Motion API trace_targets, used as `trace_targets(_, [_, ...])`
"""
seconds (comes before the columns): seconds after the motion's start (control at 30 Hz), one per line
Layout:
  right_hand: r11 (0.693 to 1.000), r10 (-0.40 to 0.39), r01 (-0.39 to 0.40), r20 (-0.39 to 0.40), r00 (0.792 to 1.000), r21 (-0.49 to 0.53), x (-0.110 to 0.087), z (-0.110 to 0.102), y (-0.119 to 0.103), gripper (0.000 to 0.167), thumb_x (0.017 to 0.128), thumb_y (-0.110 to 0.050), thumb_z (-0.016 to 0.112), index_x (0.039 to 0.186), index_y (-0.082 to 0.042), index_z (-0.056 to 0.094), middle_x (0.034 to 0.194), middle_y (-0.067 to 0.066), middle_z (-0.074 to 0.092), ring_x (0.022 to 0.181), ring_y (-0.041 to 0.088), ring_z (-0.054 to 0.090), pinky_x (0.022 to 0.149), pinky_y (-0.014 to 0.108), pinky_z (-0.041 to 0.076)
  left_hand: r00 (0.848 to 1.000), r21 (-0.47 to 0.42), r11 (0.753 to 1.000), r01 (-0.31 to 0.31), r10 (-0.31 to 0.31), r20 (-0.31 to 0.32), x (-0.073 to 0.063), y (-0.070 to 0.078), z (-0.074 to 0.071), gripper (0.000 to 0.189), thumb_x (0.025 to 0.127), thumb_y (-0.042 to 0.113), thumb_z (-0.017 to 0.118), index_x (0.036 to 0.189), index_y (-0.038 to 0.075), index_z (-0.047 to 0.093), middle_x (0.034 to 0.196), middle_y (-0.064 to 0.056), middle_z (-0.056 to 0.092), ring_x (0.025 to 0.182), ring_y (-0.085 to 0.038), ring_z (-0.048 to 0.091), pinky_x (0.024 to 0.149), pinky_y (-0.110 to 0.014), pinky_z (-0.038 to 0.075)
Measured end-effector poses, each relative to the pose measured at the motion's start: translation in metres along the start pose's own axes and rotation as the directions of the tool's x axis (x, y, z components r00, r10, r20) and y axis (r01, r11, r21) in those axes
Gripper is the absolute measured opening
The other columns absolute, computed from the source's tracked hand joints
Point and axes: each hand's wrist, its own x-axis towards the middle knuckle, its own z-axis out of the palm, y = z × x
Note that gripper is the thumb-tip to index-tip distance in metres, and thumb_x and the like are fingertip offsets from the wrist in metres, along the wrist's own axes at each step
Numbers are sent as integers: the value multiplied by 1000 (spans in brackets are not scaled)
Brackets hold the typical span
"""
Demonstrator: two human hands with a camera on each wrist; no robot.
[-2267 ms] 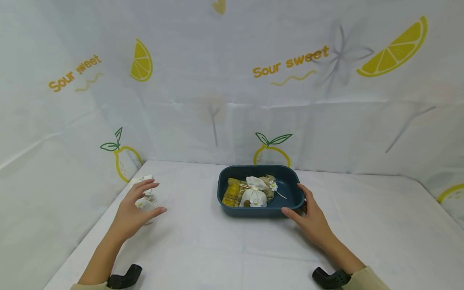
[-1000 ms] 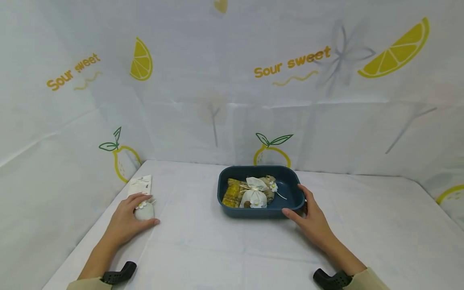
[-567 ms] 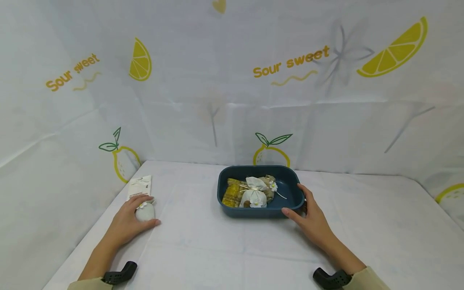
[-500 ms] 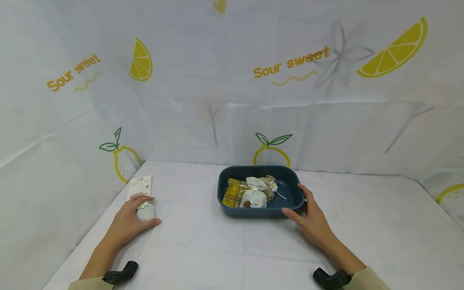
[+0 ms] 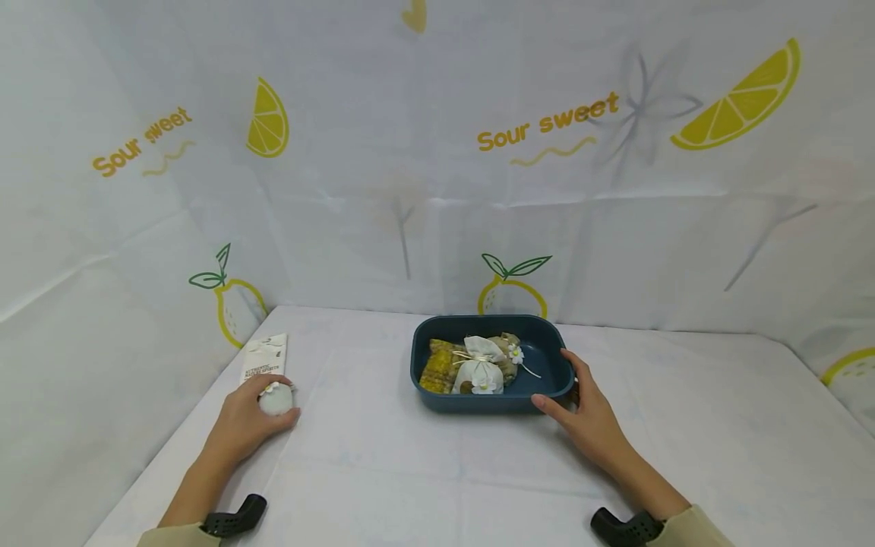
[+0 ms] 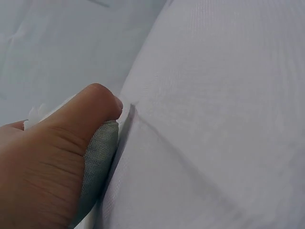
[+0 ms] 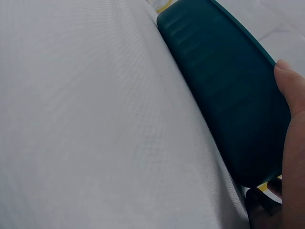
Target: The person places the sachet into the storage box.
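Observation:
In the head view my left hand [image 5: 247,422] grips a small white cloth sachet [image 5: 276,399] with a white flower, at the table's left side. The left wrist view shows my thumb curled over the bulging fabric of the sachet [image 6: 99,155]. Just beyond it lies a flat white packet [image 5: 265,357] with printed text. My right hand [image 5: 589,414] holds the near right corner of a dark blue rectangular box [image 5: 465,404], thumb at the front rim and fingers along the side. Inside the box sit a yellow-patterned sachet [image 5: 436,372], a white sachet [image 5: 478,370] and a tan sachet [image 5: 507,367].
A white cloth covers the table [image 5: 383,471]. Behind and to the left hangs a white cloth backdrop [image 5: 355,152] printed with lemons and lettering. The right part of the box floor shows bare.
My left hand has come down from above the white sachet, closed around it and shifted slightly. More of the packet's print now shows. My right hand and the box have stayed in place.

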Motion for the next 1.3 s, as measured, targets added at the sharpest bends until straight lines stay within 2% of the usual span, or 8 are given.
trace_targets(0.1, [1000, -3, 3, -2, 1000, 1, 0, -1, 1, 89, 96, -39, 69, 161, -11, 16, 163, 28, 26, 136, 49, 49, 108, 62, 44, 1000, -13, 1000, -6, 6, -28, -1, 3, 0, 45, 74, 26, 88, 113, 14, 67, 116, -14, 71, 95, -26, 62, 75, -38, 47])
trace_targets(0.2, [1000, -6, 6, -4, 1000, 4, -1, -1, 0, 89, 95, -38, 69, 161, -11, 16, 163, 28, 27, 136, 50, 50, 108, 62, 44, 992, -27, 998, -63, 60, -108, -1, 8, 2, 44, 72, 21, 89, 111, 16, 68, 112, -10, 71, 93, -22, 61, 75, -34, 47])
trace_targets(0.33, [1000, -5, 5, -3, 1000, 11, -1, -1, -1, 89, 95, -39, 70, 161, -10, 17, 163, 28, 27, 137, 50, 48, 108, 62, 44, 961, -64, 986, -154, 134, -242, 3, 20, 5, 43, 68, 13, 90, 106, 16, 70, 107, -7, 71, 89, -17, 60, 74, -19, 43])
trace_targets(0.43, [1000, -1, 1, -2, 1000, 14, -1, -1, -2, 89, 95, -39, 70, 161, -10, 17, 163, 28, 27, 138, 50, 48, 108, 62, 44, 943, -89, 976, -199, 165, -289, 8, 32, 5, 43, 67, 10, 90, 105, 15, 71, 105, -7, 71, 88, -15, 58, 73, -16, 42])
trace_targets(0.7, [1000, 3, -3, -6, 1000, 15, -1, 0, -1, 89, 95, -39, 70, 160, -10, 17, 163, 27, 27, 137, 49, 49, 108, 61, 44, 964, -144, 962, -234, 210, -161, 16, 70, 12, 46, 71, 13, 90, 111, 15, 68, 114, -6, 68, 97, -18, 60, 77, -31, 51])
trace_targets(0.83, [1000, 2, -2, -11, 1000, 11, 0, 1, 0, 90, 94, -40, 70, 160, -9, 18, 162, 27, 28, 137, 49, 50, 108, 61, 45, 965, -170, 953, -252, 235, -116, 19, 93, 14, 45, 73, 14, 89, 113, 15, 67, 119, -6, 65, 96, -19, 61, 76, -31, 53])
trace_targets(1.0, [1000, 1, -1, -12, 1000, 12, 0, 0, 0, 90, 94, -40, 70, 160, -9, 18, 163, 27, 27, 138, 49, 48, 108, 61, 45, 953, -198, 933, -302, 286, -102, 25, 125, 17, 46, 74, 17, 89, 115, 16, 66, 122, -6, 64, 96, -20, 62, 74, -32, 57])
trace_targets(1.3, [1000, 5, -5, -5, 1000, 22, -1, 0, -1, 90, 94, -40, 71, 161, -12, 18, 163, 26, 27, 138, 48, 49, 109, 61, 45, 914, -267, 874, -406, 397, -88, 43, 181, 35, 49, 75, 18, 90, 118, 15, 66, 125, -5, 63, 107, -22, 62, 79, -35, 61])
